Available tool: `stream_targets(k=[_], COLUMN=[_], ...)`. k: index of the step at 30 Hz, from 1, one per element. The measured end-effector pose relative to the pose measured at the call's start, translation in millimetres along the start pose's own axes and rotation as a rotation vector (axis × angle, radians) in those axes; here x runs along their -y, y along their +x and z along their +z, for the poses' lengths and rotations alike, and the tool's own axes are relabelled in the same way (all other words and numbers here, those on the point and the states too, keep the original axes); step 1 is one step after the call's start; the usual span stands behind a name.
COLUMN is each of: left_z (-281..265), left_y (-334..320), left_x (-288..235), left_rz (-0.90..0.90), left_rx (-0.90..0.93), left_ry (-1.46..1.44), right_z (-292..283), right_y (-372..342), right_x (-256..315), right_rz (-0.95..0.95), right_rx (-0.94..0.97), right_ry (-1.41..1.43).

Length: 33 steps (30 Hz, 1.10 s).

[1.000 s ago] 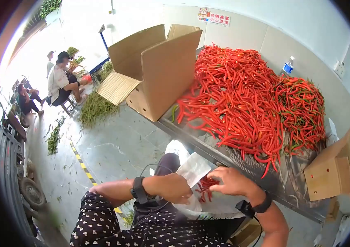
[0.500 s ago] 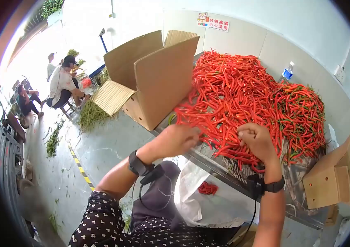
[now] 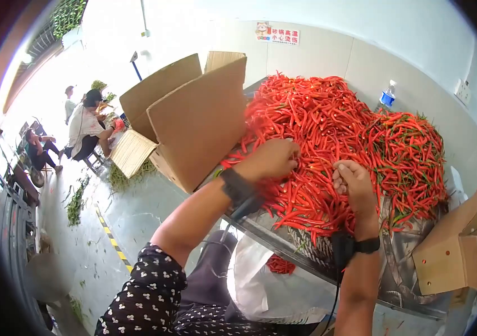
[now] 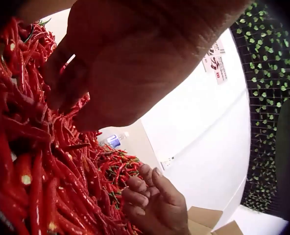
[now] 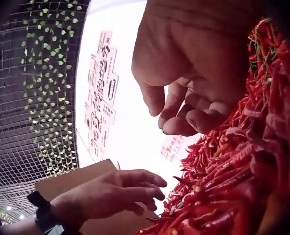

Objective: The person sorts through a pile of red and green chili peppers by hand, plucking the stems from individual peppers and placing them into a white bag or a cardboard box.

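A large heap of red chili peppers (image 3: 322,123) lies on the table in front of me. Over its near left part reaches my left hand (image 3: 275,159), fingers pointing toward the peppers and loosely bent in the right wrist view. To its right, my right hand (image 3: 356,185) hovers at the heap's front, palm turned inward and fingers loosely curled with nothing in them. Down at my lap, a white sack (image 3: 249,280) hangs open below the table edge, and a small bunch of red chilies (image 3: 280,264) shows inside it.
A tall open cardboard box (image 3: 199,123) stands at the table's left end. A smaller carton (image 3: 451,246) sits at the right. Chilies with green stems (image 3: 406,162) form a second heap, with a water bottle (image 3: 387,95) behind. People (image 3: 87,126) sit in the left background.
Both hands have risen from the sack's mouth and moved forward to the chili heap. My left hand has gone further right over the peppers, and the view has turned slightly.
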<state>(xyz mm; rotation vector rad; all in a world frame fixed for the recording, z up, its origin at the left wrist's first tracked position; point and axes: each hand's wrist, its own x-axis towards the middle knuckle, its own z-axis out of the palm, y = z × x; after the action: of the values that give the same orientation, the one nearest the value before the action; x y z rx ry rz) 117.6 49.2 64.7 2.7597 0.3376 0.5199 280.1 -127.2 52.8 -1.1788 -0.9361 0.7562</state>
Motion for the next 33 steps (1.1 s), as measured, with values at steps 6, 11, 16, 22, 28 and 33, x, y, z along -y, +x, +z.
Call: stream_targets(k=[6,11,16,22,28,33], left_z=[24.4,31.3,20.0,13.0,2.6,15.6], left_y=[39.6,52.9,43.1,24.4,26.5,37.8], left_x=[8.8,21.0,33.4,38.7,-16.6,-55.0], left_rz=[-0.150,-0.136,-0.071,-0.230,-0.038,-0.019], left_rx=[0.130,0.213,0.196,-0.012,-0.068,0.104], left_ry=[0.114,0.176,-0.016,-0.499,-0.701,-0.773], right_z=[-7.2,-9.3,-6.6,-1.1,3.2,0.1], right_y=[-2.2,-3.6,-5.3,-1.9,-0.9,1.5], right_x=[-5.6,-13.0,-14.7,-30.1,-31.7,-35.0], right_rz=[0.024,0.015,0.050,0.043,0.052,-0.019], right_rx=[-0.022,-0.024,-0.002,0.025,-0.013,-0.030], right_ry=[0.018,0.037,0.116,0.255,0.325,0.440])
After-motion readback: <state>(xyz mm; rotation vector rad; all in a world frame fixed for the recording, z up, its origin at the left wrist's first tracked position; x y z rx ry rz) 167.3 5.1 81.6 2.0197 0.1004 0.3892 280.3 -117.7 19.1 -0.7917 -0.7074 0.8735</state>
